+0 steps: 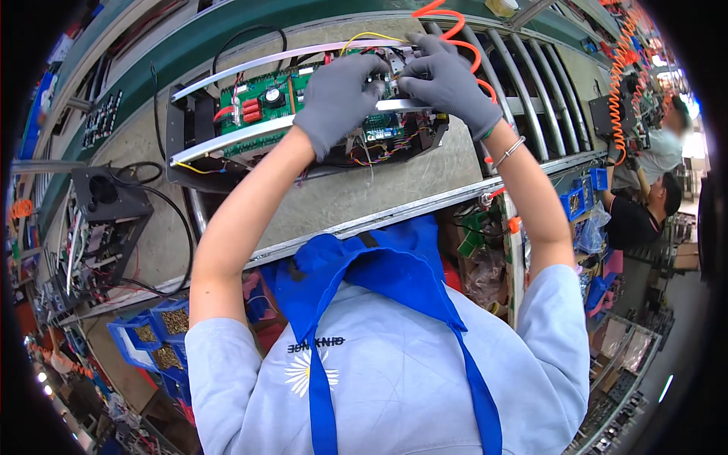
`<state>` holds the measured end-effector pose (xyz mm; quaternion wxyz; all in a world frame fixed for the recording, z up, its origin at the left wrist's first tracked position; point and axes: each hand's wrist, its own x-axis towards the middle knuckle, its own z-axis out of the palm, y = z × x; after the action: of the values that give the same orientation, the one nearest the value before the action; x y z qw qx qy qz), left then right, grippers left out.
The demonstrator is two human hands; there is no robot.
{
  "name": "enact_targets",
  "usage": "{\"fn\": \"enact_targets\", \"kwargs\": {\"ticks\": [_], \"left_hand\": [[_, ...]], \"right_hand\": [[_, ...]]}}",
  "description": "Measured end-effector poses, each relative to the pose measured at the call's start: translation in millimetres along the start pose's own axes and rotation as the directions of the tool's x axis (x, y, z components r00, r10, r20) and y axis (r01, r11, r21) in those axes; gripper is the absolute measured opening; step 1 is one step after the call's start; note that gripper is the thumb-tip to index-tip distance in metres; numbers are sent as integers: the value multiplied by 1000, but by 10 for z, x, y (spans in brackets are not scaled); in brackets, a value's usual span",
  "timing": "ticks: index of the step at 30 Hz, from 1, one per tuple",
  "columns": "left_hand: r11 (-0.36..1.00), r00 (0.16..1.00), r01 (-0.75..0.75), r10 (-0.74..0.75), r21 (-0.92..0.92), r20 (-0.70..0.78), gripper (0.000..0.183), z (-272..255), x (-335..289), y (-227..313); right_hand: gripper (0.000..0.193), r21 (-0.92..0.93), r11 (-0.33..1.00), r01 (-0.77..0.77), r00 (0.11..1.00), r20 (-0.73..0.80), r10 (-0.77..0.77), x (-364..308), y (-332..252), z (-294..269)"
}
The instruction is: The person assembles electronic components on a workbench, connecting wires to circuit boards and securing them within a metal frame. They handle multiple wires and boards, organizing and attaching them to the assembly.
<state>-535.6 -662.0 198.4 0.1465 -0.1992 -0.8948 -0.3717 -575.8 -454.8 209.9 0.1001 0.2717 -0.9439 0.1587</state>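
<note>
On the table (303, 208) at twelve o'clock, the open chassis (258, 133) runs roughly nine to three, its green board (262, 114) toward nine from our left hand (335, 100), the nearer, our right hand (451, 83) toward three, fingers bent on both, whether gripping we cannot tell.

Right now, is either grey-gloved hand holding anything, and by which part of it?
It cannot be told: the grey-gloved left hand and grey-gloved right hand are over the open black box-shaped chassis; any hold is hidden.

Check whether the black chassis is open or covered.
Open on top: the black chassis shows its green circuit board between the silver rails, no cover over it.
</note>
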Motion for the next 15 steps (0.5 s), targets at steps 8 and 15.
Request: {"fn": "enact_targets", "kwargs": {"ticks": [8, 15], "left_hand": [[823, 923, 318, -383, -470, -46, 22, 263, -952, 459], [-32, 713, 538, -516, -842, 475, 38, 927, -1114, 471]], "right_hand": [[21, -109, 948, 299, 759, 629, -166, 503, -269, -338], [15, -100, 993, 60, 347, 935, 74, 888, -189, -19]]}}
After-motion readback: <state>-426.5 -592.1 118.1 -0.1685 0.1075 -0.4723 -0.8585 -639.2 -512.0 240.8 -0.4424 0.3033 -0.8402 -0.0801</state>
